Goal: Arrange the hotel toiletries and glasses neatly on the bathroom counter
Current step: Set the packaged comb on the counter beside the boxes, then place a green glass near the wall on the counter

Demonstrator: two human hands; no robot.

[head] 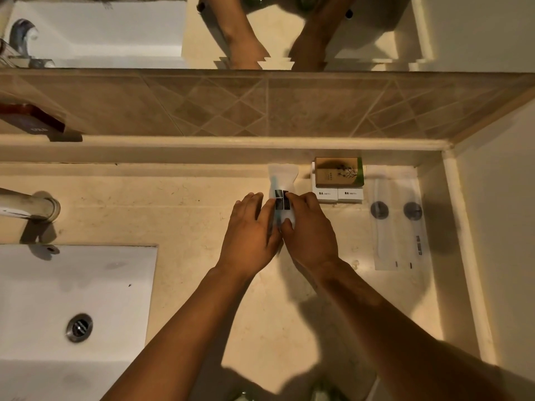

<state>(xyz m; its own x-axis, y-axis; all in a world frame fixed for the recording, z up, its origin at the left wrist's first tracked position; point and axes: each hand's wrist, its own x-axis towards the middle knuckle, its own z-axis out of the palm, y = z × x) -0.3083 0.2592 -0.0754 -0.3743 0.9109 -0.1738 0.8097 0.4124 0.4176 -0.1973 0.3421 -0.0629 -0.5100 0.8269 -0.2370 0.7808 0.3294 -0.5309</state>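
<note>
**Packet could slide crooked or nudge the boxes**

We start with the surface (202, 215), pale stone running from the sink (72, 285) on our left to the corner wall on our right. At its back right sit 2 white boxes (340, 195) side by side with a brown box (337, 172) stacked on top, and just right of them a clear sleeve (396, 221) lying flat, apparently holding 2 items with round dark ends.

Both hands meet over a small translucent packet (282, 183) lying just left of the white boxes, near the back ledge. Our left hand (252, 233) pinches its left edge and our right hand (309, 230) grips its right side, so both are closed on it.

We judge 2 risks: the slick wrapper could skew as we let go, leaving it out of line, and our right hand, close to the white boxes, could knock the stack askew
</note>
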